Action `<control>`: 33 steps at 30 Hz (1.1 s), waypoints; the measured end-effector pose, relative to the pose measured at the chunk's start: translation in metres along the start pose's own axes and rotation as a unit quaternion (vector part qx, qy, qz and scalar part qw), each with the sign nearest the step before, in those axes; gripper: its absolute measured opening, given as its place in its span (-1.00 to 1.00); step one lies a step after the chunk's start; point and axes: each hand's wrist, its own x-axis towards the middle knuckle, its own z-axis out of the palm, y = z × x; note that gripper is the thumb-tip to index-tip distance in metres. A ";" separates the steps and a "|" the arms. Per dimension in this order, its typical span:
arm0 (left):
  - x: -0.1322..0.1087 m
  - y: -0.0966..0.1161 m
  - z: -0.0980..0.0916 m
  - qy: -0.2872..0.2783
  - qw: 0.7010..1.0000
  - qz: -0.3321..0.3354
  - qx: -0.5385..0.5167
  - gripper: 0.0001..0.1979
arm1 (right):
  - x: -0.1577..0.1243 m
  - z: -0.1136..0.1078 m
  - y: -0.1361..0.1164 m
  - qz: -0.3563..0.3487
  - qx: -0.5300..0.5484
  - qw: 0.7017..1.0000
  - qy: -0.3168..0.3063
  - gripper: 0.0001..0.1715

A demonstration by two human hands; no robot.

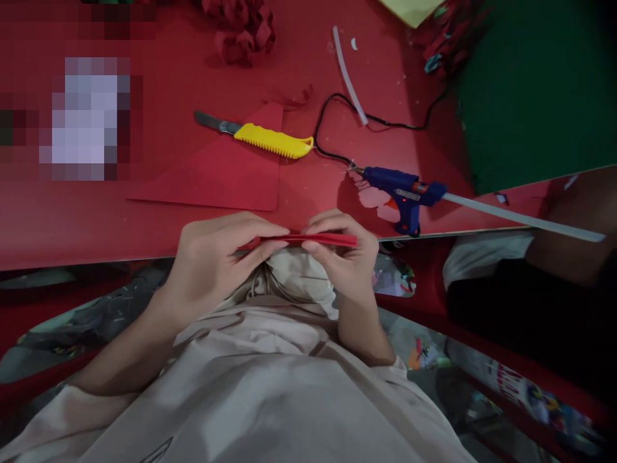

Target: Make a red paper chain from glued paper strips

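Just off the table's near edge, a folded red strip of paper is pinched between both my hands. My left hand grips its left part with thumb and fingertips. On the right part, my right hand closes with the thumb below and the fingers above. Beyond them lies a red paper sheet, with a yellow-handled utility knife across it, blade to the left. A blue hot glue gun lies right of my hands, a long glue stick sticking out of its back.
A black cord loops behind the glue gun. Near it lies a loose glue stick. Curled red paper sits at the back. A green board covers the right side of the red table. Another person's leg is at right.
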 end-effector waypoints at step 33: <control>-0.006 -0.020 0.011 0.094 0.974 0.130 0.159 -0.81 | 0.008 0.010 -0.008 -0.101 -0.214 0.969 -0.074 -0.80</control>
